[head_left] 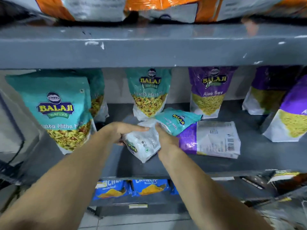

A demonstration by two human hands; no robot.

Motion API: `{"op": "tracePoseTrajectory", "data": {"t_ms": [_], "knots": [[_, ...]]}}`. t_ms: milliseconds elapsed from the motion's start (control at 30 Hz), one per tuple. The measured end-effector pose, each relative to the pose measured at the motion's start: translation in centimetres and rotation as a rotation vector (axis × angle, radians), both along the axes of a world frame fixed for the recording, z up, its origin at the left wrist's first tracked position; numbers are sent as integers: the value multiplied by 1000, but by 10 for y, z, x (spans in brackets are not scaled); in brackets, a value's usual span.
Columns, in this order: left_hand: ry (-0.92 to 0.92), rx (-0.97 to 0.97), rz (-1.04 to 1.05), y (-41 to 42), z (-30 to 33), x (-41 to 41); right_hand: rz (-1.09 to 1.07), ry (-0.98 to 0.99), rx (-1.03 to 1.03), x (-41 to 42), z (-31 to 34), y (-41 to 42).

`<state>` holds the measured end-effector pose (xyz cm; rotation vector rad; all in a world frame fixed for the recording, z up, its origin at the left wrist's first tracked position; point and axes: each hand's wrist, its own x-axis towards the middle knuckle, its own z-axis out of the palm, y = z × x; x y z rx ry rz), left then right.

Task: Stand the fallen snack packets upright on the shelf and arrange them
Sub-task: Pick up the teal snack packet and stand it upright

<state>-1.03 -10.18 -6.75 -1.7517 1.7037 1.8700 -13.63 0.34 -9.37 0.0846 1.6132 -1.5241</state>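
On the grey middle shelf [136, 165] a teal-and-white snack packet [143, 144] lies tilted, back side up. My left hand [123, 130] grips its left edge and my right hand [163, 140] grips its right edge. Behind it a second teal packet [177, 122] lies fallen, leaning over a purple packet [212, 140] that lies flat with its barcode side up. Upright teal packets stand at the left [58, 110] and in the middle back [148, 92]. Upright purple Aloo Sev packets stand at the back right [207, 92] and far right [289, 113].
The shelf above [149, 47] overhangs and carries orange packets [159, 7]. Blue packets [129, 188] sit on the shelf below, dark packets [282, 180] at the lower right. A gap shows between the left and middle upright teal packets.
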Motion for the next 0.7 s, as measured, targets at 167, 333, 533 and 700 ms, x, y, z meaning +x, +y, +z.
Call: {"op": "tracePoseTrajectory", "data": {"t_ms": [167, 333, 533, 700], "knots": [[207, 39, -66, 40, 2, 8, 55, -55, -88, 2, 2, 26], [403, -179, 73, 84, -3, 31, 254, -44, -385, -5, 14, 84], [524, -429, 166, 111, 1, 32, 484, 169, -474, -31, 26, 86], [554, -483, 222, 101, -8, 36, 488, 255, -555, -26, 33, 66]]}}
